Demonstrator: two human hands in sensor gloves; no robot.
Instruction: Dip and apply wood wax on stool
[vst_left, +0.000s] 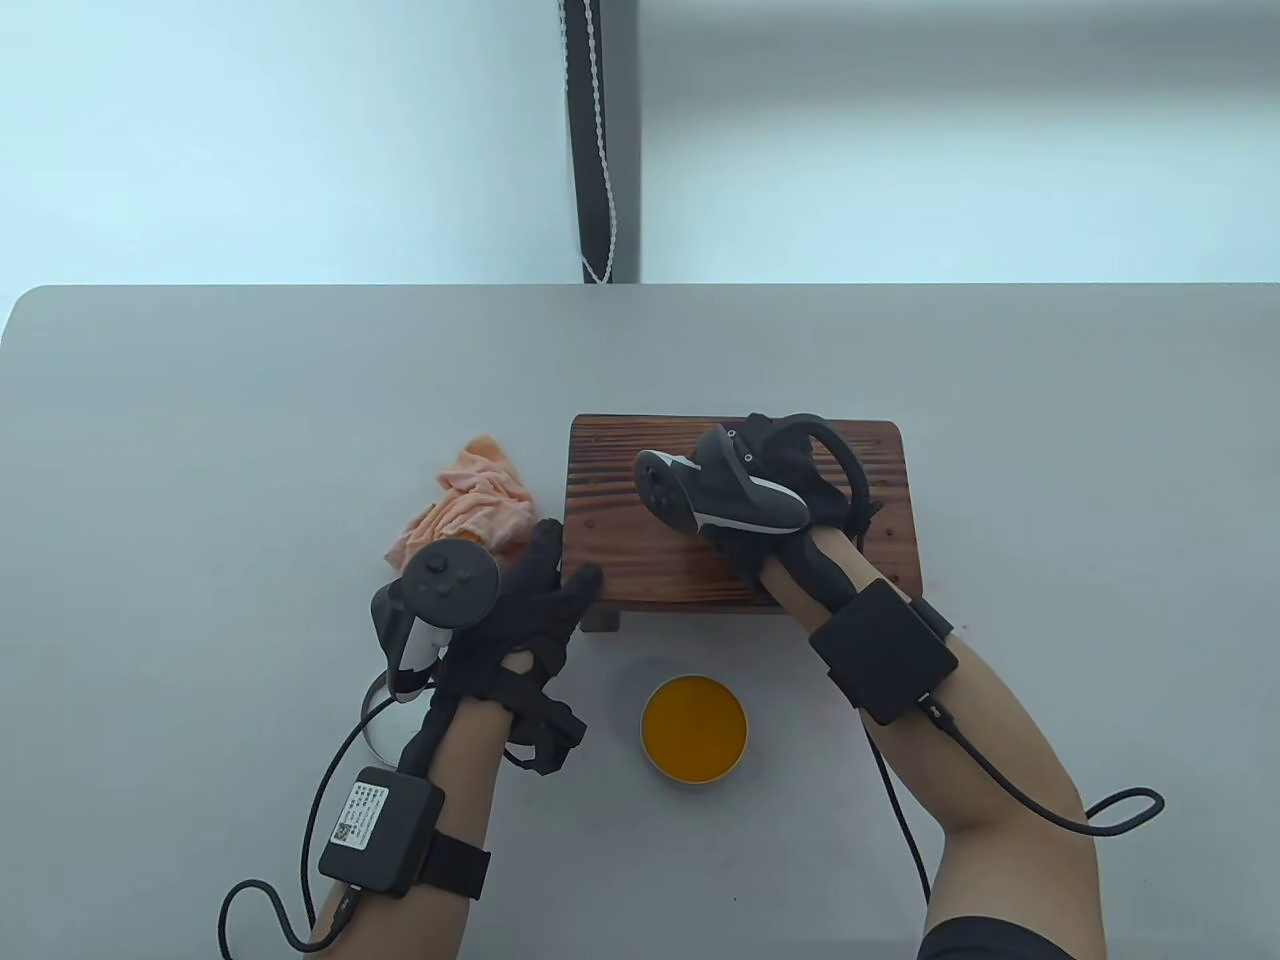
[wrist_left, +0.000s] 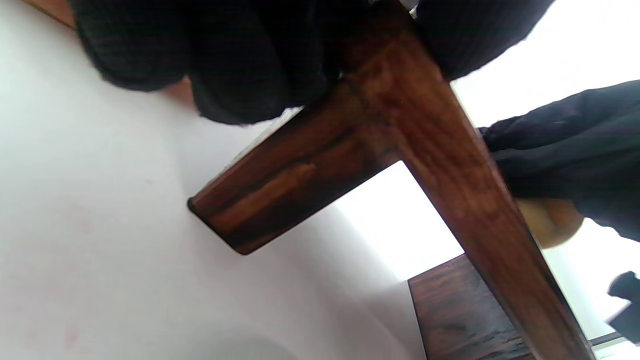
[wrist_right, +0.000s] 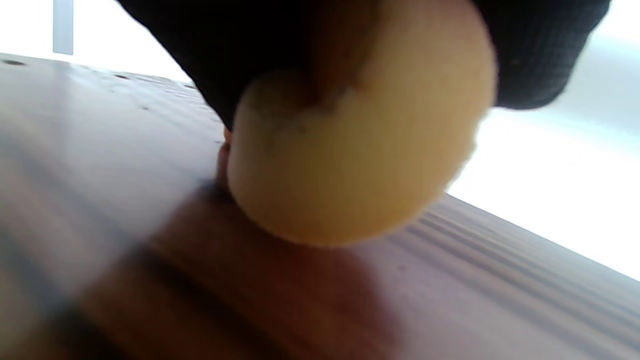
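Note:
The dark wooden stool stands in the middle of the table. My right hand lies over its top, its fingers hidden under the tracker. In the right wrist view its gloved fingers pinch a round yellow sponge that touches the stool top. My left hand grips the stool's front left corner; the left wrist view has its fingers curled over the edge above a stool leg. An open tin of yellow wax sits in front of the stool.
A crumpled orange cloth lies left of the stool, beside my left hand. A round metal lid shows partly under my left wrist. Cables trail from both forearms. A dark post with a bead cord stands behind the table.

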